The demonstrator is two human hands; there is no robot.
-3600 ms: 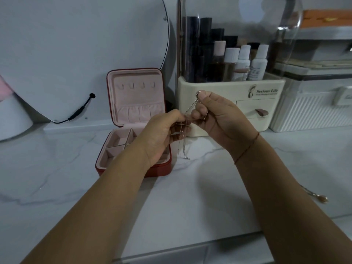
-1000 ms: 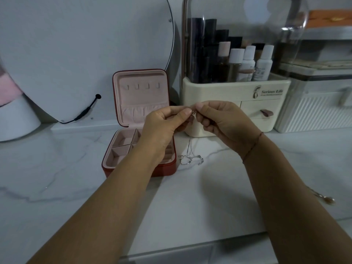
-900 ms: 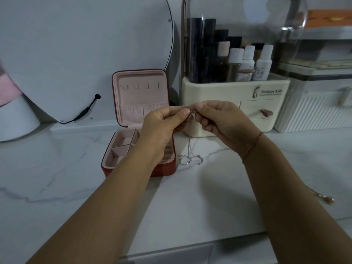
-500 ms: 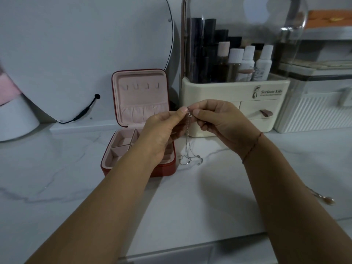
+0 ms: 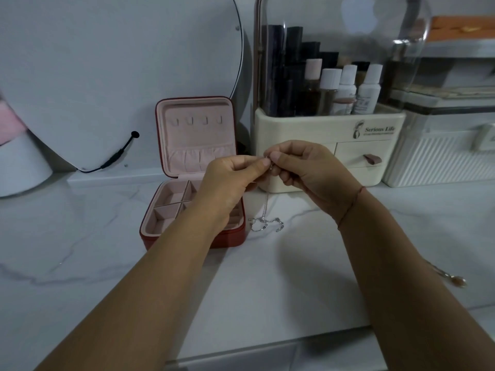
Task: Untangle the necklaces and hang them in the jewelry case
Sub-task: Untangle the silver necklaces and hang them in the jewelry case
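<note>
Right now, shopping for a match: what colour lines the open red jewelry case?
Pale pink lining inside the red square jewelry case, clearest in the head view.

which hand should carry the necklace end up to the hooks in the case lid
Probably the left hand: it pinches the necklace end alongside the right hand, but sits directly before the jewelry case lid, nearer its hooks.

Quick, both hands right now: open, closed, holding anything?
Left hand: pinches the top of the thin silver necklace chain.
Right hand: pinches the same chain top, fingertips meeting the left's.
</note>
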